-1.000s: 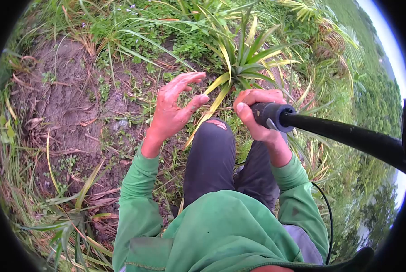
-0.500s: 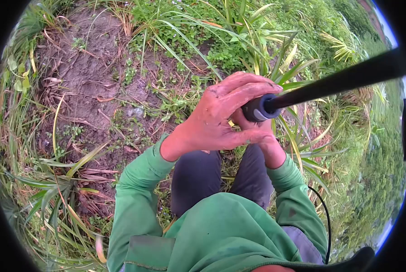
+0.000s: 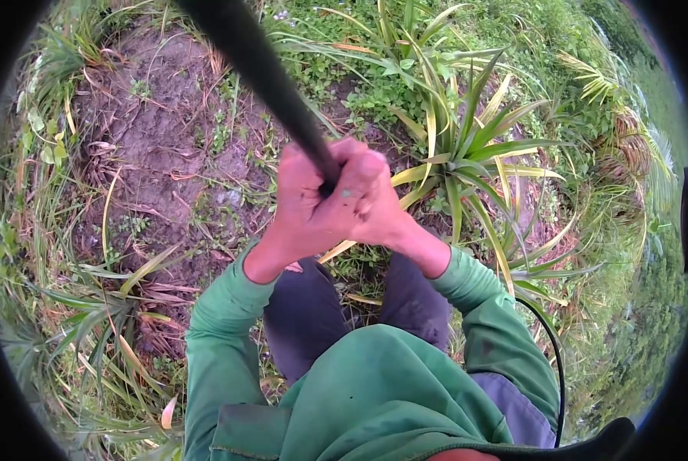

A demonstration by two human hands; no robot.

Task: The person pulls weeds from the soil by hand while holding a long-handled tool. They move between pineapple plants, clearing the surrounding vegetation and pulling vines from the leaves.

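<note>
Left hand (image 3: pixel 301 203): I see it raised in front of the chest, wrist bent upward, fingers wrapped tight around the lower end of the black pole (image 3: pixel 263 73) — grip pressed together on it.
Right hand (image 3: pixel 374 203): I see it level with the left one and touching it, fingers curled over the same pole end — grip likewise closed on the pole.
Forearms: two green sleeves (image 3: pixel 221 330) rising from the lower frame and converging at the hands.
Pole position: one pole, running from the clasped hands up and to the left, out of the top edge, above the bare soil patch (image 3: pixel 140 131).
Count, plants: I cannot give a firm number; one large spiky plant (image 3: pixel 467 150) stands just right of the hands.
Count, legs: two dark trouser legs (image 3: pixel 305 307) below the hands.
Cable: one black cable (image 3: pixel 555 361) beside the right sleeve.
</note>
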